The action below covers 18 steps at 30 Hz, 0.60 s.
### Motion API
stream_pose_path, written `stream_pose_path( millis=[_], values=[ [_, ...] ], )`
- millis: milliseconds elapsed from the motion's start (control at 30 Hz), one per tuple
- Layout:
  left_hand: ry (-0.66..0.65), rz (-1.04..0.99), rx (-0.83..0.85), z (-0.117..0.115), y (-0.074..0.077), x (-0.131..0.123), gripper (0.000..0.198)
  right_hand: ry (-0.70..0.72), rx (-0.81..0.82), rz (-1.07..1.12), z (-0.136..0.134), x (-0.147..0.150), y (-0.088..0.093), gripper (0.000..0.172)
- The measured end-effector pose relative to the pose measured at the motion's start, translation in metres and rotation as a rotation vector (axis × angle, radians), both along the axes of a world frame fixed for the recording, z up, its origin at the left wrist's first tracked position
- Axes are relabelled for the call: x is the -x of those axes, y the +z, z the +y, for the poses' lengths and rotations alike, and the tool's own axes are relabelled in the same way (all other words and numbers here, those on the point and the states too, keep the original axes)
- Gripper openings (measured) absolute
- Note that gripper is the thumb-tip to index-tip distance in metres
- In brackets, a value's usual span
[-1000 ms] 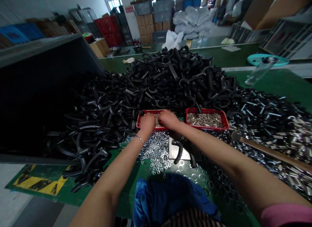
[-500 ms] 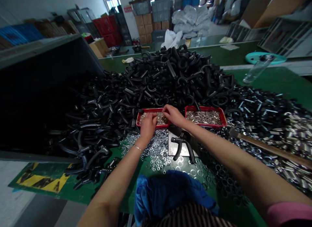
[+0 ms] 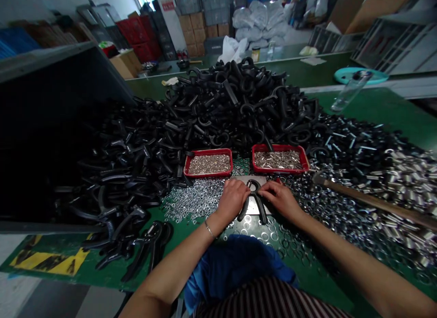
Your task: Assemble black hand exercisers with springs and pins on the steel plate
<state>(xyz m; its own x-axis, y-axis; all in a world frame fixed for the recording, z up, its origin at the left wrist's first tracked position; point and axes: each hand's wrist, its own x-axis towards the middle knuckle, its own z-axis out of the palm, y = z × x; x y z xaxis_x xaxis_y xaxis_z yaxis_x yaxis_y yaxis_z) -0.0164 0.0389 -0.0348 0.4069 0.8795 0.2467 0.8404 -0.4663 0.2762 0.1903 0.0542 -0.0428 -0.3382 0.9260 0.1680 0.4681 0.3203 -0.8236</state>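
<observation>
My left hand (image 3: 232, 200) and my right hand (image 3: 279, 199) are bent over a black plastic forked handle (image 3: 254, 204), with fingers on either side of its top. The handle lies on a steel plate (image 3: 253, 208), which my hands partly hide. Just beyond my hands stand a red tray of small metal pieces (image 3: 208, 164) and a second red tray of metal pieces (image 3: 278, 157). Loose steel washers (image 3: 194, 199) are spread left of my left hand. A heap of black plastic handles (image 3: 232, 104) rises behind the trays.
A hammer with a wooden handle (image 3: 372, 199) lies across metal parts (image 3: 409, 181) at right. A blue cloth (image 3: 235, 272) lies on my lap. A large black bin (image 3: 41, 126) stands at left. A glass bottle (image 3: 348, 91) lies farther right on the green bench.
Both hands have moved back from the red trays to the steel plate and now grip the black handle there. The handle has shifted slightly on the plate.
</observation>
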Motion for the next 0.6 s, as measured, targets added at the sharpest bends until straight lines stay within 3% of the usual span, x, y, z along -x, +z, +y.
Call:
stream_pose_path(
  millis=[233,433,600],
  values=[
    [-0.099,0.019,-0.090,-0.005,-0.006,0.004,0.024,0.123,-0.300,-0.136,0.002,0.014,-0.005,0.013],
    [-0.039,-0.114,0.004,-0.006,-0.003,0.005,0.021,0.120,-0.390,-0.274,0.001,0.017,-0.009,0.017],
    [0.091,-0.328,0.050,-0.007,-0.003,0.024,0.019,0.169,-0.500,-0.481,0.001,0.019,-0.007,0.026]
  ],
)
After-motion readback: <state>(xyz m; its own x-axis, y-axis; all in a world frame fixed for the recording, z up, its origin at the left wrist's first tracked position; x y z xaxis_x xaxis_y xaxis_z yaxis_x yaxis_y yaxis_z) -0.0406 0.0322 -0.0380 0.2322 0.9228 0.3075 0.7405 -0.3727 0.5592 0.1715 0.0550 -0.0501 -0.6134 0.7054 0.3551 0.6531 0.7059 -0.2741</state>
